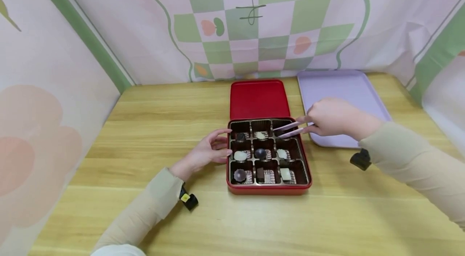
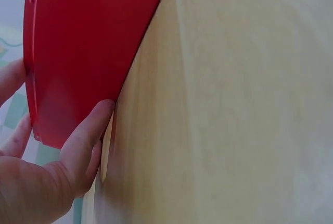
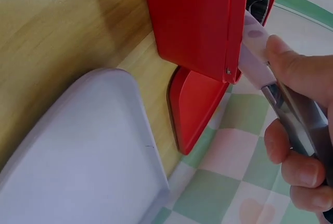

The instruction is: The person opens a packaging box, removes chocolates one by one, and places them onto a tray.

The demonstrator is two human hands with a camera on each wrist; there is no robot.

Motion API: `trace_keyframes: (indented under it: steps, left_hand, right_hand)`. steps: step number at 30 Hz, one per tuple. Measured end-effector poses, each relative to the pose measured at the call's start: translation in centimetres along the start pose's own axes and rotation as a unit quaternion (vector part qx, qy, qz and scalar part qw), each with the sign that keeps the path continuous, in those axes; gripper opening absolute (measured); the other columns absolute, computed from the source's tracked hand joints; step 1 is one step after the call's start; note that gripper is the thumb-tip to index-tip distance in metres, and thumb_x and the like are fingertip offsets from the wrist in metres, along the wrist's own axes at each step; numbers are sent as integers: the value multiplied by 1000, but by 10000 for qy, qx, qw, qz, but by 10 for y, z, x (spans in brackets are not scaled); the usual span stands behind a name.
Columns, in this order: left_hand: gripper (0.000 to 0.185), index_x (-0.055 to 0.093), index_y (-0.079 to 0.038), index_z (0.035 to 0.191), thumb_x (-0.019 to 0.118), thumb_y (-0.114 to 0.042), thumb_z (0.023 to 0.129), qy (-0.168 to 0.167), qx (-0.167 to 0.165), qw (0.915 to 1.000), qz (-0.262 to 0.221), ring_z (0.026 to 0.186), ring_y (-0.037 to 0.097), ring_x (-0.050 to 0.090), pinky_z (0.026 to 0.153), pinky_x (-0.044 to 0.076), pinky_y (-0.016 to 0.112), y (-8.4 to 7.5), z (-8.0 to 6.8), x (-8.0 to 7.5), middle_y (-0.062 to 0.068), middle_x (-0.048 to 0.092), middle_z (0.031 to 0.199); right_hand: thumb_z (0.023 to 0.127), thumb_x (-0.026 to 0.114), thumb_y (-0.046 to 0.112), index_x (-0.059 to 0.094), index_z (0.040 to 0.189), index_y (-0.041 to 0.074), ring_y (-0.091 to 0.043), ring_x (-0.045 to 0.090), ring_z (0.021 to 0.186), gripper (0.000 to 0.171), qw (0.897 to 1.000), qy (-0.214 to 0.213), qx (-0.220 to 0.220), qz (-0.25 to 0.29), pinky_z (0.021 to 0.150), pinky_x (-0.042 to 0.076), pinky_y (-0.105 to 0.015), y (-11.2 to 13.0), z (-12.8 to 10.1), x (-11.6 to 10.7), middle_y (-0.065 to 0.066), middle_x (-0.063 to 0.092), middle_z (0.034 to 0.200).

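A red tin (image 1: 269, 190) with a brown divided insert (image 1: 252, 147) holds dark and white chocolates, such as a round dark chocolate (image 1: 260, 153) in the middle compartment. My left hand (image 1: 203, 153) touches the tin's left side, its thumb (image 2: 88, 135) against the wall and fingertips near the rim. In my right hand (image 1: 336, 116) are tongs with metal arms (image 3: 294, 122) and lavender tips (image 1: 290, 133). These tips reach into the far right compartment, slightly apart. Whether anything lies between them is too dark to tell.
Behind the tin lies its red lid (image 1: 258, 98), flat and touching or nearly touching it. A lavender tray (image 1: 348, 86) rests to the right, partly under my right hand. Patterned cloth (image 1: 239, 46) hangs along the wooden table's (image 1: 145, 126) back edge.
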State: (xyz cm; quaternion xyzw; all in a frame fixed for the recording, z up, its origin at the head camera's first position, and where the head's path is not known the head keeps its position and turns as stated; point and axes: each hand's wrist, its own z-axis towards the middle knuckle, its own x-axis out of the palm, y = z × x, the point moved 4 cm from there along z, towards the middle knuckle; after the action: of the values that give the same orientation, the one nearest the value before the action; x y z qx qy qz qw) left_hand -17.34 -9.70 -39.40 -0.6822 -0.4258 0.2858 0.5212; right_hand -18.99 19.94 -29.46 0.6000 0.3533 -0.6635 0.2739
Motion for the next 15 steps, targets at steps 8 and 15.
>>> trace_keyframes:
  steps: [8, 15]
  left_hand:
    - [65, 36, -13, 144, 59, 8, 87, -35, 8, 10000, 3, 117, 28, 48, 83, 59, 40, -1, -1, -1, 20, 40, 136]
    - [66, 36, -14, 143, 60, 7, 86, -5, -2, 10000, -10, 117, 27, 47, 84, 58, 41, 1, 0, -2, 20, 39, 137]
  right_hand:
    - [79, 74, 26, 75, 100, 13, -13, 55, 49, 25, 9993, -347, -65, 104, 46, 51, -36, -1, -6, 5, 0, 66, 65]
    - [82, 72, 32, 76, 96, 10, -6, 49, 46, 27, 9903, -1321, -314, 289, 43, 47, -28, -12, -22, 13, 5, 62, 60]
